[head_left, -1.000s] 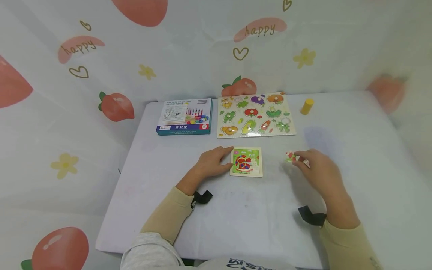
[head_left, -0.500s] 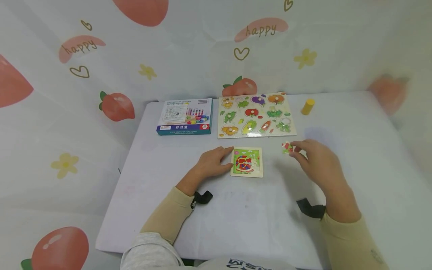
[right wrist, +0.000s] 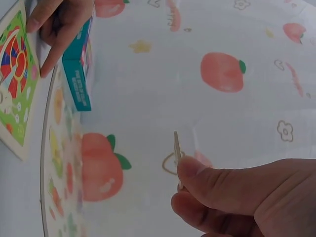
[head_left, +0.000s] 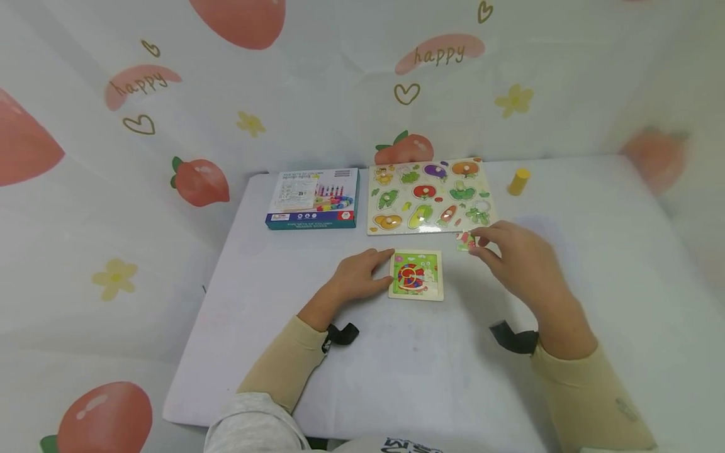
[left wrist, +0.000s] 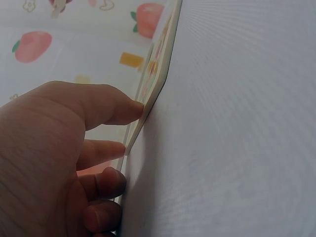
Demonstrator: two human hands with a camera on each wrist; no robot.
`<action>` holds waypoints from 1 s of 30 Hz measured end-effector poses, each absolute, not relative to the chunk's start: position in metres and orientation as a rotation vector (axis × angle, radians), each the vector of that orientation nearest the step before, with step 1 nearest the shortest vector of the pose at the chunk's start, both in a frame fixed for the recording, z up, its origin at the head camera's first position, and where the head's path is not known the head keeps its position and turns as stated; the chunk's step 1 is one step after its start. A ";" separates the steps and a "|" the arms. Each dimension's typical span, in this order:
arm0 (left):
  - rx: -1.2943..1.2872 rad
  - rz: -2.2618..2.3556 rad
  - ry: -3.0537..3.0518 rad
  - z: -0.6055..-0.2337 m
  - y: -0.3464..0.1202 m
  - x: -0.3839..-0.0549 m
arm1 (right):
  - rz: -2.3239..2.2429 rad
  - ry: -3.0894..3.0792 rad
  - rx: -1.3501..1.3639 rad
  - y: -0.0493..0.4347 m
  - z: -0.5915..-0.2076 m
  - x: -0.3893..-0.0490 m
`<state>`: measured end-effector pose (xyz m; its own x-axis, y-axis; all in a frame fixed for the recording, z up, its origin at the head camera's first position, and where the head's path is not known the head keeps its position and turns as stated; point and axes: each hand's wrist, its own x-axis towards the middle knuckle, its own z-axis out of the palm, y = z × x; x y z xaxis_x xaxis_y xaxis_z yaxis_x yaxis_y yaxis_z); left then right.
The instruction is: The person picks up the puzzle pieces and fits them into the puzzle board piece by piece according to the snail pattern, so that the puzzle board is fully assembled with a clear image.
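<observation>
A small square jigsaw puzzle [head_left: 416, 275] with a red and blue spiral snail in a pale wooden frame lies on the table. My left hand [head_left: 358, 273] rests at its left side, the extended thumb and forefinger touching the frame's edge; in the left wrist view the other fingers [left wrist: 103, 182] are bent beside it. Above the table, right of the puzzle, my right hand [head_left: 512, 261] pinches a small colourful puzzle piece [head_left: 465, 241] between thumb and forefinger. The right wrist view shows this piece [right wrist: 177, 148] edge-on, a thin wooden slab.
Behind the puzzle stretches a vegetable peg board [head_left: 430, 196] with several knobbed pieces. To its left lies a flat boxed bead set [head_left: 311, 198]. A yellow cylinder [head_left: 518, 182] stands at the back right. A fruit-printed cloth [head_left: 317, 82] hangs behind the white table [head_left: 340, 371].
My right hand has carried the puzzle piece left and further back, so it now hovers just in front of the peg board's right part. The left hand has stayed at the frame's edge.
</observation>
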<state>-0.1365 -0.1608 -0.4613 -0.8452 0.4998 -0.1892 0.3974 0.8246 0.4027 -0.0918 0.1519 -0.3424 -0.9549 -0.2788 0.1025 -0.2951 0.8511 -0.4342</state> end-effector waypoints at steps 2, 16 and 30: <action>0.686 0.509 2.713 -0.461 -0.160 -0.136 | 0.708 -2.994 0.482 0.150 -0.344 -0.091; 0.698 0.513 2.730 -0.462 -0.160 -0.136 | 0.644 -3.060 0.613 0.130 -0.363 -0.093; 0.694 0.507 2.745 -0.461 -0.159 -0.135 | 0.676 -3.233 0.676 0.118 -0.395 -0.106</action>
<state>-0.1349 -0.1595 -0.4606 -0.8508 0.4985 -0.1664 0.4063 0.8247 0.3935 -0.1064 0.1176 -0.3945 -0.8943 -0.4255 -0.1388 -0.3341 0.8411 -0.4254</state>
